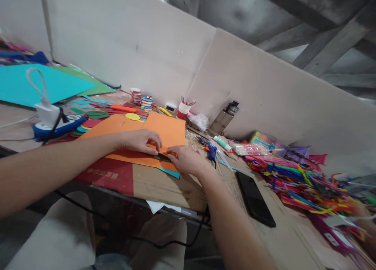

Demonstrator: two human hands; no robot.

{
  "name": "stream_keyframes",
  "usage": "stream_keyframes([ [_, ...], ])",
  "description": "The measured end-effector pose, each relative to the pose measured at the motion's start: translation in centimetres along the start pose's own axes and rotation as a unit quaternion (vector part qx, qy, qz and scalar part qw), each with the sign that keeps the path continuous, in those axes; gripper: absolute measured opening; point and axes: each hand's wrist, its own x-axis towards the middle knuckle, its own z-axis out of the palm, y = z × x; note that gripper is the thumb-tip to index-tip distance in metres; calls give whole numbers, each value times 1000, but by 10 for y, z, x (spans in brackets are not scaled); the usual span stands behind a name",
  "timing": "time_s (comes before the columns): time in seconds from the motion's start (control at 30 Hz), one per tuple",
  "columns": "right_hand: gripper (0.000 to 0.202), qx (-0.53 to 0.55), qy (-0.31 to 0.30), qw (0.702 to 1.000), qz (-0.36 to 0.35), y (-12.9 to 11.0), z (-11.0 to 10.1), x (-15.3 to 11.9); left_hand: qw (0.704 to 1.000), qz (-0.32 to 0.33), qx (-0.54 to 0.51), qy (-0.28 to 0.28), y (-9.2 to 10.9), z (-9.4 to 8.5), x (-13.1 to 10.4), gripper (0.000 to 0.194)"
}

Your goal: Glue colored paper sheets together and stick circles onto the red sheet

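Observation:
My left hand (142, 141) rests on the orange paper (166, 127), its fingers curled and pressed onto the sheet. Close beside it, my right hand (185, 159) has its fingers closed at the near edge of the same paper. A dark green piece (163, 157) shows between the two hands, partly covered by the fingers. More orange paper lies underneath and to the left. The corner of a light blue sheet (173, 173) sticks out below the orange one.
A blue glue gun (210, 150), a glue stick (222, 143) and a black phone (255, 198) lie to the right. Colourful pipe cleaners (305, 184) are heaped beyond. At left stands a blue power strip (58, 127) near paper circles (95, 114). A red-white cup (183, 109) stands behind.

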Motion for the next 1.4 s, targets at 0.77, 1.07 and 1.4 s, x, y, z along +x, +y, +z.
stream_keyframes([
  [0.77,24,58,7,998,40,18,-2,-12,994,-90,9,-54,-7,-32,-12,26],
  [1.07,22,70,9,995,65,24,-3,-15,995,-72,73,19,7,-14,-2,12],
  [1.4,24,48,35,997,45,39,-2,-23,989,-137,34,35,-7,-5,6,28],
])
